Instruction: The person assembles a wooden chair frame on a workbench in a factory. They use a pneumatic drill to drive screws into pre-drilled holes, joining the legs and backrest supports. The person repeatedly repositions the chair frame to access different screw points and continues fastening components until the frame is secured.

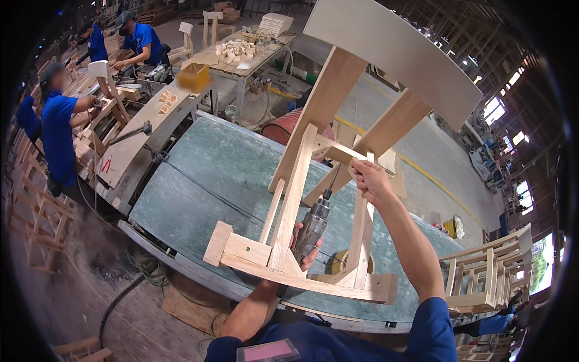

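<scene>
An unfinished pale wooden chair frame [291, 199] lies tipped on the green-topped workbench [199, 163], its broad curved backrest [392, 45] raised at the far side. My left hand [310, 254] is wrapped around a dark power screwdriver [312, 226], inside the frame between the side rails. Its long thin bit points up toward a corner of the far crosspiece [341, 152]. At that corner my right hand [372, 180] is closed on the frame, close to the bit's tip. Whether its fingers also pinch something small is hidden.
A round yellowish container [344, 262] stands behind the frame's lower rail. A black cord [205, 188] crosses the bench. At left, a person in blue [59, 130] works beside a side table with a hammer [136, 131] and red pliers [107, 165]. Stacked chair frames [488, 271] stand right.
</scene>
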The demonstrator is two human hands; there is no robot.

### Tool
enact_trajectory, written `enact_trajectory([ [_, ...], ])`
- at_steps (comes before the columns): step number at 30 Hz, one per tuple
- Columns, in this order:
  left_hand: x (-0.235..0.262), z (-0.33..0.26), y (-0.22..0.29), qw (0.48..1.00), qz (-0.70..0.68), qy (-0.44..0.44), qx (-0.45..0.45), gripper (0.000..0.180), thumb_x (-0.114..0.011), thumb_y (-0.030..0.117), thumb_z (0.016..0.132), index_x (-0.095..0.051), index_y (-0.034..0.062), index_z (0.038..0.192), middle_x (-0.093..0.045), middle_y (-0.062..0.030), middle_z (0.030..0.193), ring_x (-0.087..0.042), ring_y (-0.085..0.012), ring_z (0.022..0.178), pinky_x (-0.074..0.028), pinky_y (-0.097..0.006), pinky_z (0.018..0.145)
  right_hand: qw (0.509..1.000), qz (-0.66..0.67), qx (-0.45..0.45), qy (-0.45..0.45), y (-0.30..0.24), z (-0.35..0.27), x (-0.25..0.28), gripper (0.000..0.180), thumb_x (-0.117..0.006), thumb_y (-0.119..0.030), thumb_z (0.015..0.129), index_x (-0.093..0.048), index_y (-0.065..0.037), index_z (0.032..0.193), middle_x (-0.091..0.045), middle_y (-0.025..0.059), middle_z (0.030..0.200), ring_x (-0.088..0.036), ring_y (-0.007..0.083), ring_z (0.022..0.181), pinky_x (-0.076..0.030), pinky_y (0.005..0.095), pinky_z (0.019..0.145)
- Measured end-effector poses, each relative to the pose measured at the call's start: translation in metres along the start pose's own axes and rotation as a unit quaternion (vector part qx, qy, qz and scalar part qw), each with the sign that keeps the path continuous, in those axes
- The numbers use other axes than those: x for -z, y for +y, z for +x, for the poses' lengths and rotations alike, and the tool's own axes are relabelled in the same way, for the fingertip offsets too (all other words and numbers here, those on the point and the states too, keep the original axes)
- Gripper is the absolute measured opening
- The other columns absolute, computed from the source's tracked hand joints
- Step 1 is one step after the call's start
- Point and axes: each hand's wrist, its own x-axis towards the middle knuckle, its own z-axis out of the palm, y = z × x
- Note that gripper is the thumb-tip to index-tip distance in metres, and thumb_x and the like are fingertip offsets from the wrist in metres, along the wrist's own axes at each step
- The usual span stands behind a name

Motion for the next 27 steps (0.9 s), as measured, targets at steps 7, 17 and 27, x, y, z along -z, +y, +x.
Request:
enact_trajectory([
  [7,-0.013,-0.001,-0.007,0.999,0.048,-0.011,-0.006,0.035,-0.039,0.042,0.105,-0.052,0.0236,0.132,-0.051,-0.0242,0.113,-0.057,-0.0182,0.073,-0.051,-0.023,0.052,0.999,-0.036,0.003,0.001,0.006,0.014,-0.009,0.023,-0.071,-0.022,0.093,-0.059,-0.007,0.081,-0.049,-0.0035,0.068,-0.035,0.0014,0.05,-0.026,0.0176,0.037],
  [17,0.001,-0.004,-0.018,0.999,0.025,-0.042,0.009,0.033,-0.039,0.044,0.104,-0.045,0.025,0.131,-0.049,-0.0236,0.116,-0.058,-0.0198,0.076,-0.054,-0.026,0.052,0.997,-0.051,-0.025,-0.053,-0.001,0.006,-0.008,0.022,-0.067,-0.023,0.096,-0.062,-0.003,0.088,-0.048,-0.0034,0.069,-0.036,0.0013,0.049,-0.027,0.0169,0.037],
  [27,0.008,-0.013,-0.03,0.99,0.143,-0.01,0.001,0.034,-0.042,0.044,0.104,-0.043,0.0252,0.132,-0.05,-0.0207,0.117,-0.058,-0.021,0.077,-0.052,-0.029,0.056,0.992,-0.093,-0.051,-0.063,-0.003,-0.002,0.0,0.024,-0.061,-0.022,0.1,-0.061,-0.001,0.089,-0.048,-0.003,0.071,-0.036,0.0015,0.048,-0.028,0.0174,0.038],
])
